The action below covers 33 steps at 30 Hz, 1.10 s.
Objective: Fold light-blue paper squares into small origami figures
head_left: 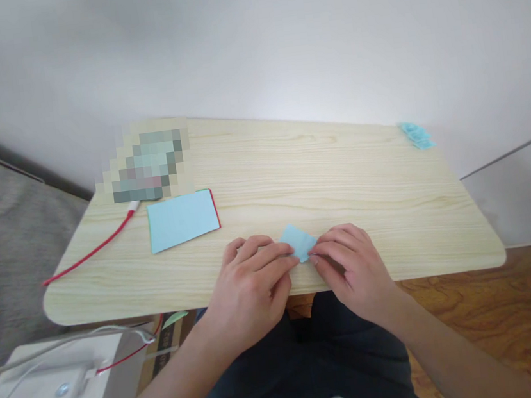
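Observation:
A small light-blue piece of paper (298, 241), roughly diamond-shaped and seemingly folded, is between my two hands near the front edge of the table. My left hand (256, 277) pinches its left corner, with the thumb partly hidden under the fingers. At the right corner, my right hand (351, 263) grips the paper between thumb and fingertips. To the left of my hands lies a stack of light-blue paper sheets (183, 220), with a red edge showing on its right side and a green one on its left.
A pixelated device (148, 168) rests at the back left, a red cable (92, 251) running from it off the table (289, 157). Several folded blue paper pieces (416, 135) sit by the back right edge. A white cabinet (66, 385) with cables stands at the lower left.

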{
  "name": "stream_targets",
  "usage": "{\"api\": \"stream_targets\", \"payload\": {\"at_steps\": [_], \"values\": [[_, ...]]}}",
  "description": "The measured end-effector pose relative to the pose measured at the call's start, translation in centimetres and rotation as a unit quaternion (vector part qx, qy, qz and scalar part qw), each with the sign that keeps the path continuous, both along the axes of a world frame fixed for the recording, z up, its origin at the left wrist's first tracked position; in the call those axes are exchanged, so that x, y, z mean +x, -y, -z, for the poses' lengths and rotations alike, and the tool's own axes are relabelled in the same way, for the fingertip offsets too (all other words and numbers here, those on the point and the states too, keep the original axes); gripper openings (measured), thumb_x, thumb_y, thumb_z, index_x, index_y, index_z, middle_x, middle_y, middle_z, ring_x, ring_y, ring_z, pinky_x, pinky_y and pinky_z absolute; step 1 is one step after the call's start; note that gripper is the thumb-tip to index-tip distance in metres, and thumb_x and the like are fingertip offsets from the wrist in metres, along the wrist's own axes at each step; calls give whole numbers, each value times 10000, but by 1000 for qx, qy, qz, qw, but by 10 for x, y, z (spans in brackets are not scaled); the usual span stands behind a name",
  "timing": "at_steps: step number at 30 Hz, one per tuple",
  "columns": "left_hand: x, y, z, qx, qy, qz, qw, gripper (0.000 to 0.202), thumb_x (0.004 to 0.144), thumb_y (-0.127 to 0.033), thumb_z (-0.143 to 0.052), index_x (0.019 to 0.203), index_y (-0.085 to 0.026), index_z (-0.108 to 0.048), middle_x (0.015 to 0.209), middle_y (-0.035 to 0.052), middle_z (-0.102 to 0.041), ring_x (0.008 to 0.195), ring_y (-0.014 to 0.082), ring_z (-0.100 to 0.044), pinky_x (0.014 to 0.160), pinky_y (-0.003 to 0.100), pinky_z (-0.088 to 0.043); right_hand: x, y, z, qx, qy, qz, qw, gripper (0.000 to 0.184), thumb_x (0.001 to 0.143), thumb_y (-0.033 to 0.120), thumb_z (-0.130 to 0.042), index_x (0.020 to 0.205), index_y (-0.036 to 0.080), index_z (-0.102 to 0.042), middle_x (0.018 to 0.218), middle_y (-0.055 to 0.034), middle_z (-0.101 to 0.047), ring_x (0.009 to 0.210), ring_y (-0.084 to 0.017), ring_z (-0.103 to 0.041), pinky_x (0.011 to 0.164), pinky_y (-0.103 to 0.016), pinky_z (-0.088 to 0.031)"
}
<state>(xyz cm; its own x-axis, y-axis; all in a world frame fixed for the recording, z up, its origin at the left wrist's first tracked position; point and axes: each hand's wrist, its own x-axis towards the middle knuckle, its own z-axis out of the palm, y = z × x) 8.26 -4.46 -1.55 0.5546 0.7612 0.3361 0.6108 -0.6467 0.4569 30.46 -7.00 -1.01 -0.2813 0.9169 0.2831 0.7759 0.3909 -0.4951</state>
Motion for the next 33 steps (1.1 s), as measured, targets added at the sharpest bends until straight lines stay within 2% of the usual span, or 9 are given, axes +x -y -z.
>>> {"api": "stream_targets", "payload": {"at_steps": [4,8,13,24,33], "values": [[0,-1,1,-6,26,-12,1000,249,894,-156,-620,1057,-293,-750,1170,-15,-749,1158,246,-595,1035,485,-398,-10,0,5,6,-24,70,997,59,948,257,-628,968,229,-676,955,-48,-685,979,-244,-575,898,-446,-440],[-1,-2,0,-10,29,-4,1000,248,879,-149,-642,1052,-292,-749,1181,-22,-744,1184,256,-583,1054,502,-391,-15,-2,6,-3,-28,106,994,51,938,276,-649,934,233,-677,925,-43,-678,942,-239,-572,873,-442,-439],[-2,-2,-1,-13,30,2,999,277,872,-143,-653,1079,-308,-733,1177,-36,-744,1192,262,-581,1055,510,-396,-17,-5,5,-17,-29,126,991,61,935,289,-658,907,247,-692,910,-41,-676,921,-242,-574,847,-434,-442],[-3,0,-1,-40,25,2,999,299,853,-141,-674,1104,-298,-719,1184,-5,-735,1204,276,-580,1081,540,-394,-23,-4,6,-22,-37,162,986,33,920,279,-672,899,258,-687,908,-53,-676,923,-259,-580,842,-453,-449],[-5,0,-3,-45,4,17,999,388,857,-164,-678,1206,-333,-685,1218,-15,-721,1177,283,-583,1074,559,-404,-24,-4,4,-35,-38,174,983,34,904,281,-686,910,256,-663,917,-44,-689,920,-257,-590,839,-452,-446]]}}
